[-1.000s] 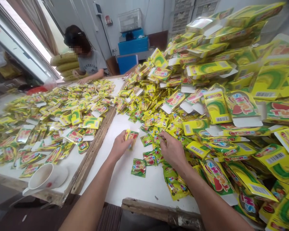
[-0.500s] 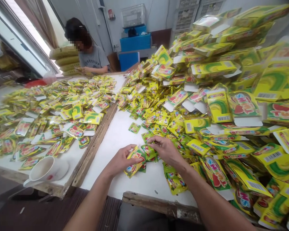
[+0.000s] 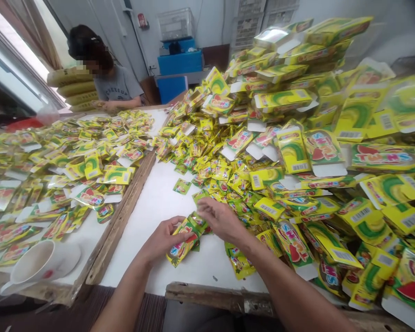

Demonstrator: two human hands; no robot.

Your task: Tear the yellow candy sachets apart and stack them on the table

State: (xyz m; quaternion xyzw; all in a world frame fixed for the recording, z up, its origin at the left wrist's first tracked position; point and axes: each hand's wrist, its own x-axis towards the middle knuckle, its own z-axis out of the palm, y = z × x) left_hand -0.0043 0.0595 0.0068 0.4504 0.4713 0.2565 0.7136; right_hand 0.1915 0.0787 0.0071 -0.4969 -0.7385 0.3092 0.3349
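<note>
Along the tabletop's near edge runs a rough wooden strip [image 3: 214,296]. Past it, over the near part of the white tabletop [image 3: 134,235], the left hand [image 3: 162,240] has its thumb and fingers clamped around a small yellow box [image 3: 180,246], held tilted. A green packet [image 3: 198,222] is at the box's far end, and the right hand [image 3: 224,222] is right there, fingers bent close together; I cannot tell whether they grip it. To the left, a white mug [image 3: 60,259] stands near the near right corner of a second tabletop [image 3: 98,229]. Boxes lie in a tall heap [image 3: 318,203] over the first tabletop's right side, with loose packets [image 3: 224,173] spilling toward its middle. More boxes [image 3: 93,163] cover the second tabletop. At its far edge another person [image 3: 115,87] sits, hands together, beside stacked sacks [image 3: 72,87]. Against the back wall, a clear bin [image 3: 175,24] sits above a blue box [image 3: 180,63].
</note>
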